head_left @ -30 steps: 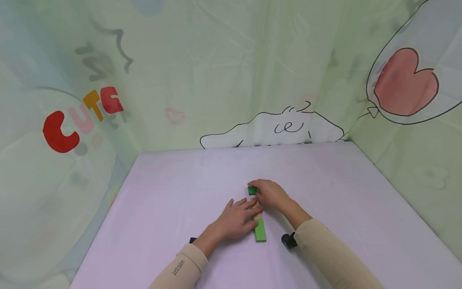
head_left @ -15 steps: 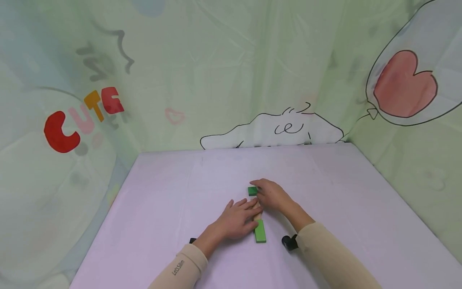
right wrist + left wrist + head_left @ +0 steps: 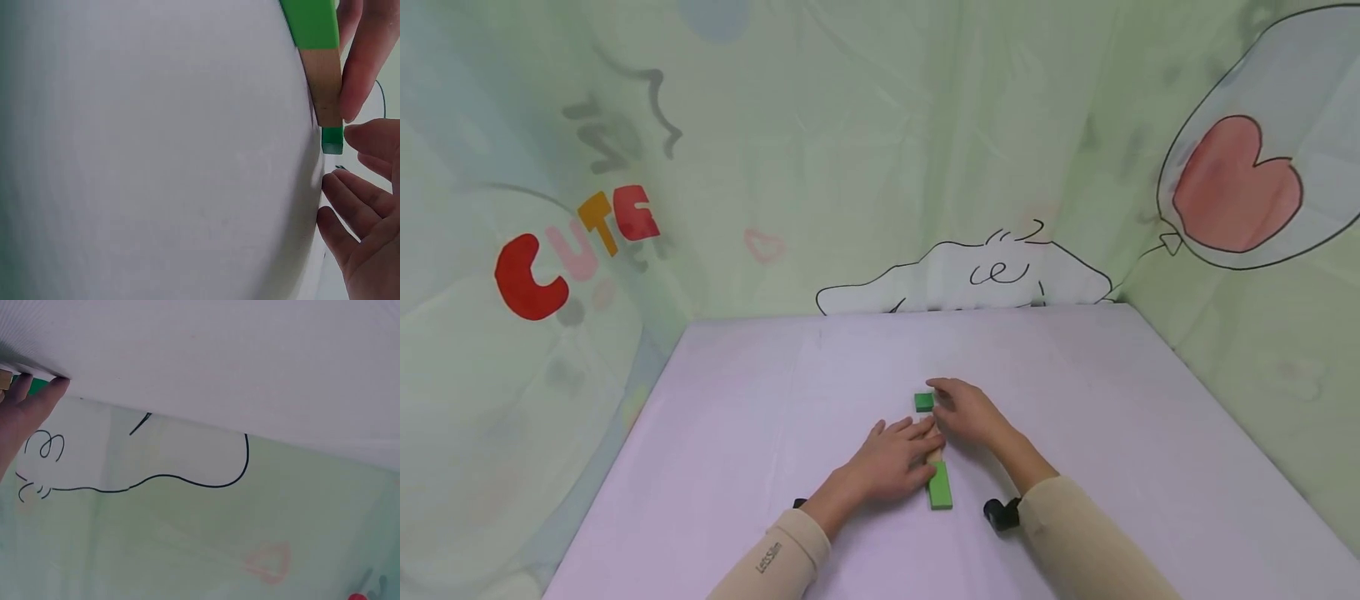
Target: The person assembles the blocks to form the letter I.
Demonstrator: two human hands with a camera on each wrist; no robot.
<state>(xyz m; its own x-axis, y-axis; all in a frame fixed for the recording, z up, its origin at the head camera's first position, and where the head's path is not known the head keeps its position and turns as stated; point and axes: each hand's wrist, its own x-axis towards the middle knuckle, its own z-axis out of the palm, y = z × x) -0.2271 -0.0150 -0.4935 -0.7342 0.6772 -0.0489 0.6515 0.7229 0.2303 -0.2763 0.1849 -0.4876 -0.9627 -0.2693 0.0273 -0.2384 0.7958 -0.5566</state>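
In the head view, a row of small blocks runs away from the person at mid-table. A light green block lies nearest, then a plain wooden block, then a dark green block at the far end. My left hand rests over the wooden block with its fingers spread, covering part of it. Beside the dark green block is my right hand, its fingers apart and reaching past the block's right side. The right wrist view shows the thumb close to the dark green block; whether they touch is unclear.
A pale lilac table top surrounds the blocks. Green printed curtains stand at its back and sides. A black wrist camera sits by the right sleeve, and another shows partly by the left wrist.
My right hand's fingers have come off the dark green block and shifted slightly right, leaving more of it visible. The left hand stays in place over the wooden block.
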